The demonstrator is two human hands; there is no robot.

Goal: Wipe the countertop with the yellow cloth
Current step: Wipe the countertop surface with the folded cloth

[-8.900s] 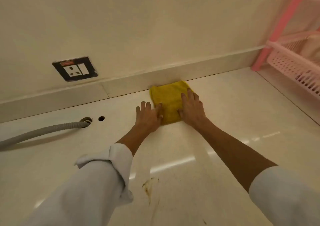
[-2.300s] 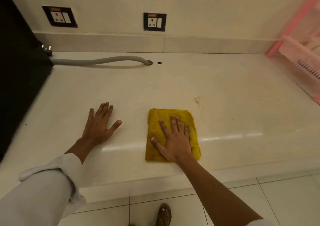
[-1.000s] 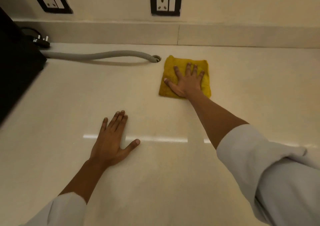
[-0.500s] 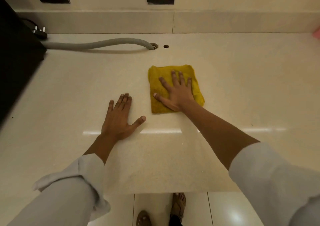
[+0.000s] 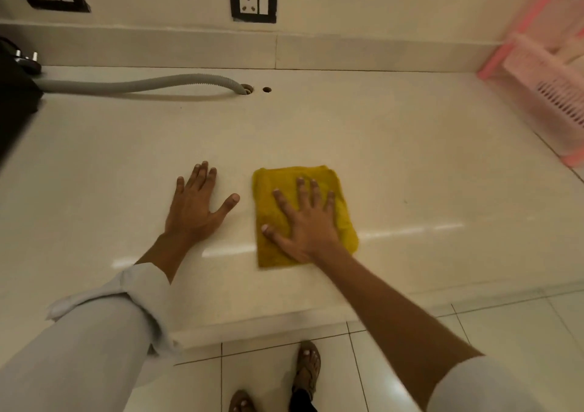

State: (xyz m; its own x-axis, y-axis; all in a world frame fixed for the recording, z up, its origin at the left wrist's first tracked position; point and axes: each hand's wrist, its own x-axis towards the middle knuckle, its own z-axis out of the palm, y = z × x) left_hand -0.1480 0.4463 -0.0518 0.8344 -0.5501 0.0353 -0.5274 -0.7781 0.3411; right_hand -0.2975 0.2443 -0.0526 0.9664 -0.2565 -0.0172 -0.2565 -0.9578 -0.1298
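A folded yellow cloth lies flat on the cream countertop, a little right of the middle and not far from the front edge. My right hand presses down on the cloth with its fingers spread, covering most of its centre. My left hand rests palm-down on the bare counter just left of the cloth, fingers apart, holding nothing.
A grey corrugated hose runs along the back into a hole, with a second small hole beside it. A black appliance stands at far left, a pink rack at right. Two wall sockets sit above.
My right hand has dragged the cloth from beside the hose hole at the back toward the front edge. My left hand stays flat in about the same spot.
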